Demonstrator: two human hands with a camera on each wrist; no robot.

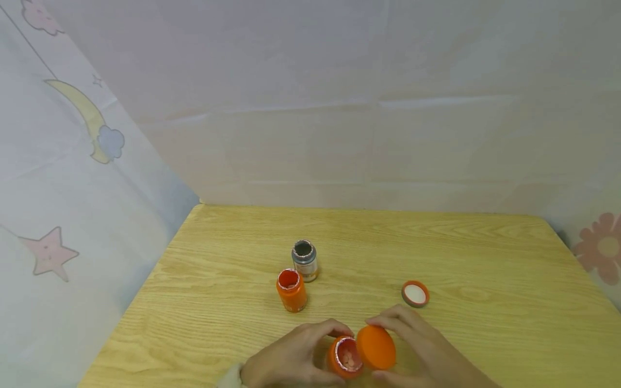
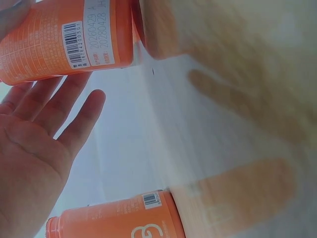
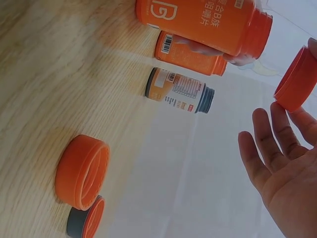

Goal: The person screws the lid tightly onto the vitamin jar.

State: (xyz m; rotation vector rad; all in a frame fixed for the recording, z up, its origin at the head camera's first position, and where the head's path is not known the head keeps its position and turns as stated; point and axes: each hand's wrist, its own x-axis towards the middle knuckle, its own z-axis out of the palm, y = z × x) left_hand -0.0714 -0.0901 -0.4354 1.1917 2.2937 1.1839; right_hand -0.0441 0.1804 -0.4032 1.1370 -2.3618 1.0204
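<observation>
My left hand [image 1: 296,353] grips an orange bottle [image 1: 333,362] between thumb and fingers, its mouth uncapped, with pale tablets [image 1: 349,358] inside. Pinched by its edge in my right hand [image 1: 421,345] is an orange screw lid [image 1: 375,347], tilted just right of the bottle's mouth. In the right wrist view, a gap separates that lid [image 3: 298,79] from the held bottle [image 3: 198,22]. The left wrist view shows the label and barcode of the held bottle [image 2: 64,42], close above the table.
A second uncapped orange bottle [image 1: 292,296] and an uncapped grey bottle [image 1: 305,265] stand upright, left of centre. A grey lid with an orange rim [image 1: 415,294] lies inside-up on the right. Beside it, in the right wrist view, lies another orange lid [image 3: 81,171].
</observation>
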